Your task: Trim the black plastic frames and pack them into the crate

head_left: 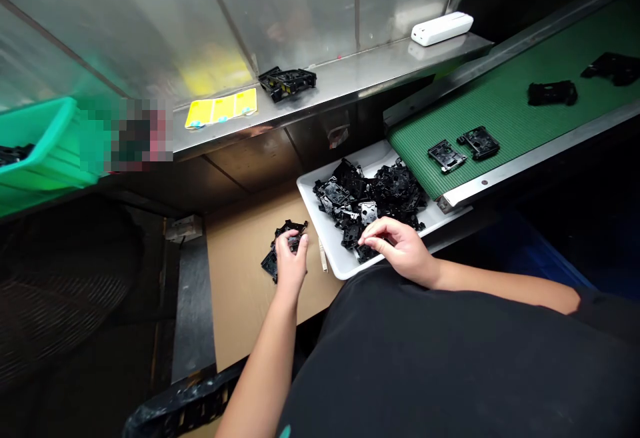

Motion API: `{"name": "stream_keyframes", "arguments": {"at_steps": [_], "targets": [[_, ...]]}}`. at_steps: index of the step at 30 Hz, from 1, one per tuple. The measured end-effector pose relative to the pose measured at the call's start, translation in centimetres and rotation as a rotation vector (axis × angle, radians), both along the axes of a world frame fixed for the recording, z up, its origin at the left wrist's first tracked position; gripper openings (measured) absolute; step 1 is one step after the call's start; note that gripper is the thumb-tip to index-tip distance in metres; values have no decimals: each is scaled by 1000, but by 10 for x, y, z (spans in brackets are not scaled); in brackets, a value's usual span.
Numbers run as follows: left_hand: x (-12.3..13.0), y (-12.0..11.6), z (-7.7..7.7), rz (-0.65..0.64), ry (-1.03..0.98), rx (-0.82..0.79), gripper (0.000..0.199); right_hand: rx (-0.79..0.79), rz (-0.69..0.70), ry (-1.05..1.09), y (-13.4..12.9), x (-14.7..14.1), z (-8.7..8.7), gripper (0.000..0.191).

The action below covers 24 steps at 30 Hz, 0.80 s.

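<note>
Far left, a green plastic bin (40,148) holds a black part (14,155). Along the steel shelf (380,75) lie yellow cards (221,109) and another black part (287,83). Below, on a cardboard sheet (245,285), the left hand (291,261) sits over a small clump of black plastic parts (280,251) — fingers curled and pressed together, gripping the clump from above. Next comes a white tray (325,225) heaped with a pile of black plastic parts (370,201). The right hand (395,245) is at its near edge, fingertips bunched together on the pile — whether they pinch a piece, I can't tell. Farther right, a white box (442,28) stands on the shelf, and a green conveyor belt (505,108) carries four black parts (446,155).
</note>
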<state>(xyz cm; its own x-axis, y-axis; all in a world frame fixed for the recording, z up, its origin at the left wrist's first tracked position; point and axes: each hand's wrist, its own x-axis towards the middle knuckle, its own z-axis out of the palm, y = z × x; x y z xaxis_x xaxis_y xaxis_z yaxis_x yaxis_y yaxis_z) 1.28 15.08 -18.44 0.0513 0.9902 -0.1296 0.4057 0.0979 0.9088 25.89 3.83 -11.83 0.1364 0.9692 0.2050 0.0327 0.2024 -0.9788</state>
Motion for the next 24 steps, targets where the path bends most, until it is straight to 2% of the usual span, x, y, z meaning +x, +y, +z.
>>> {"name": "stream_keyframes", "arguments": {"at_steps": [3,5,9,11,13,15,18,21,24], "targets": [[-16,25,-19,-27,186,70,45,-78,-60,-2,-3,8,-4,19],[-10,32,-26,-110,246,107,45,-83,-85,-2,-4,11,-6,20],[36,31,-37,-456,217,112,42,-87,-96,28,-5,13,-8,19],[63,28,-44,-630,161,73,50,-98,-87,46,-5,13,-9,18],[83,26,-53,-722,106,24,63,-97,-72,53,-7,13,-9,17],[95,27,-60,-734,55,-32,72,-99,-66,49,-8,14,-9,16],[99,29,-62,-671,-35,-131,79,-117,-88,42,-10,17,-9,16],[92,26,-50,-561,-181,-218,80,-123,-124,35,-11,18,-8,17],[84,12,-25,-441,-407,-334,66,-105,-131,45,-12,17,-4,15]]}}
